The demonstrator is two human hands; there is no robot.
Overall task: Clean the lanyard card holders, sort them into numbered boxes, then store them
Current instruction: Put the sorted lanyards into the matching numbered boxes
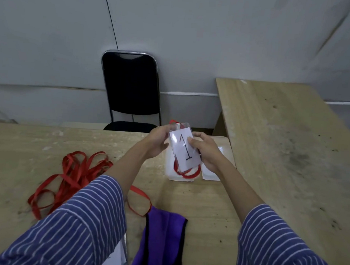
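Item 1, card holder (184,148): clear plastic sleeve with a white card marked "1", held in the air above the far right part of the tabletop (25,154). You hold it face-up toward yourself, most likely so the number can be read and matched to a box.

Item 2, left hand (159,141): fingers curled around the holder's left edge and back, supporting it from behind.

Item 3, right hand (205,152): thumb pressed on the card face, fingers wrapped under the right edge. The two-sided grip keeps the sleeve flat and steady.

Item 4, red strap (188,173): attached to the held holder, drooping in a loop into the container beneath. It probably hangs there because the holder is poised directly over its destination.

Item 5, white box (172,173): open, near the tabletop's right edge, directly below the holder. Its number is not legible.

Item 6, second white box (210,175): just beside the first, on its right, partly hidden by your right hand.

Item 7, loose red lanyards (73,175): tangled heap on the left-centre of the tabletop, well apart from the boxes; judged to be awaiting handling.

Item 8, purple cloth (159,244): at the near edge, between your sleeves, close to hand for wiping.

Item 9, black chair (131,88): beyond the far edge.

Item 10, wooden board (292,149): lying tilted beside the tabletop's right edge.
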